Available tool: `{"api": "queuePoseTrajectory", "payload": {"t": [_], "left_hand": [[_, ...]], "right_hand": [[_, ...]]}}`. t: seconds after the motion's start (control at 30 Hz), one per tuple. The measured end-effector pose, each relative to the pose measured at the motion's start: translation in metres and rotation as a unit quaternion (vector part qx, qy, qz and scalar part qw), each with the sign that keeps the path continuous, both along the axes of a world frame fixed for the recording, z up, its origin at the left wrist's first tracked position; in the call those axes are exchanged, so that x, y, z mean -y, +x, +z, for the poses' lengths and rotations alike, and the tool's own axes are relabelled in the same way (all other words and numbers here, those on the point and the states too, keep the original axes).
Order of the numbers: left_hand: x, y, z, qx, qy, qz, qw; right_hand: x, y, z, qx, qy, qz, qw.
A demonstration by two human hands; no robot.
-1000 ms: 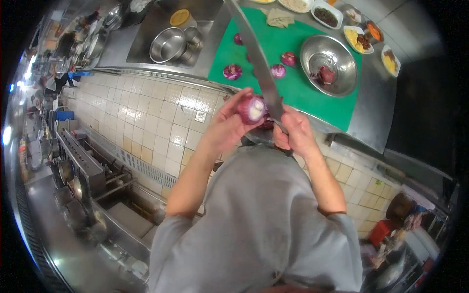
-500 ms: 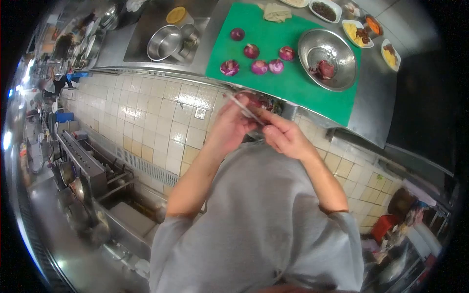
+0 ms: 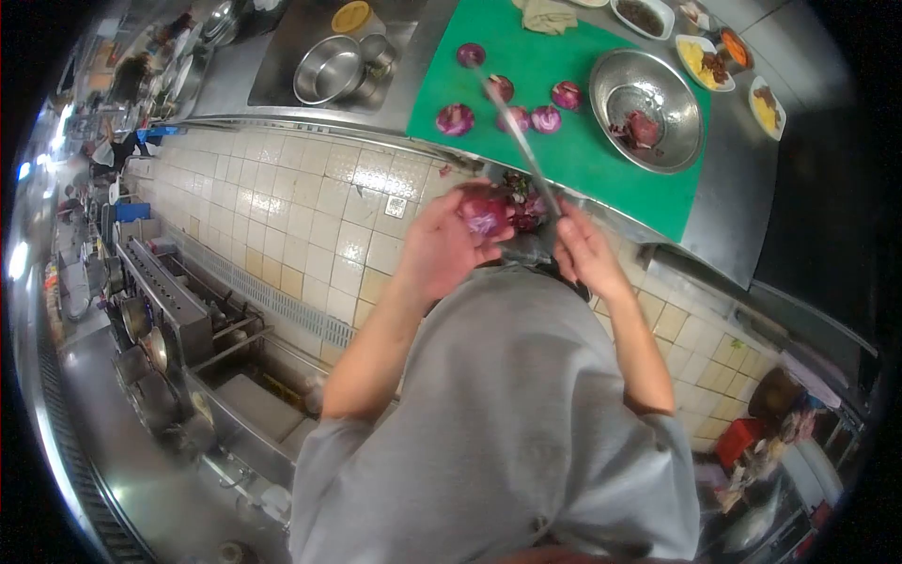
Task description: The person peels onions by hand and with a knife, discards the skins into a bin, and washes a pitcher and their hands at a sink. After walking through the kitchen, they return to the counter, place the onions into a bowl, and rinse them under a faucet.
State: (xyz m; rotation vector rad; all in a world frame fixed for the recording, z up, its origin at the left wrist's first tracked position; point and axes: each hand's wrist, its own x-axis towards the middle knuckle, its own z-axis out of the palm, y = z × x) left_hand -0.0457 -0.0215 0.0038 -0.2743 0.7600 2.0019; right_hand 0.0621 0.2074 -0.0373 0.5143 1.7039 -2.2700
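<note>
My left hand [image 3: 440, 242] is closed round a red onion [image 3: 485, 214], its pale, purple-streaked side turned up. In my right hand [image 3: 587, 252] is a knife [image 3: 528, 146], its handle wrapped by my fingers and its blade pointing up and away, smeared by motion. The blade is apart from the onion. Below and between the hands, a heap of dark onion skins [image 3: 528, 209] shows in front of the counter edge; what holds it is mostly hidden. Several red onions [image 3: 455, 119] lie on the green cutting board [image 3: 554, 70].
A steel bowl [image 3: 676, 155] with a purple piece and scraps inside stands on the board's right. A folded cloth [image 3: 547, 16] lies at its far edge. Small dishes [image 3: 705, 64] of food line the back right. Steel pots [image 3: 329, 70] stand in the recess at left.
The knife has swung from lying across the onion at my left hand to pointing up and away over the board. My hands have moved apart, and the onion shows more fully.
</note>
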Motion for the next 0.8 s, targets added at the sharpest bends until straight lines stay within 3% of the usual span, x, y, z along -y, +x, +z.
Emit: {"api": "queuePoseTrajectory", "payload": {"t": [0.1,0.2,0.4,0.5,0.57,0.7,0.8], "left_hand": [[-0.006,0.003,-0.006,0.021,0.028,0.018,0.999],[-0.012,0.005,-0.013,-0.05,-0.064,0.037,0.996],[-0.024,0.003,-0.032,0.046,-0.144,0.023,0.988],[-0.035,0.003,-0.055,0.041,-0.238,-0.04,0.969],[-0.035,-0.001,-0.084,0.014,-0.273,-0.157,0.949],[-0.034,-0.006,-0.111,-0.02,-0.313,-0.222,0.923],[-0.034,-0.005,-0.116,0.025,-0.293,-0.224,0.929]], "right_hand": [[0.007,0.004,0.008,-0.003,0.013,0.057,0.998],[0.004,0.008,0.007,-0.002,-0.008,0.052,0.999],[-0.007,0.013,0.012,0.0,0.038,0.07,0.997],[-0.005,0.012,0.014,-0.012,0.054,0.066,0.996],[-0.003,0.01,0.022,0.001,0.051,0.065,0.997],[-0.004,0.012,0.013,0.006,0.066,0.071,0.995],[-0.006,0.018,0.01,0.025,0.09,0.07,0.993]]}}
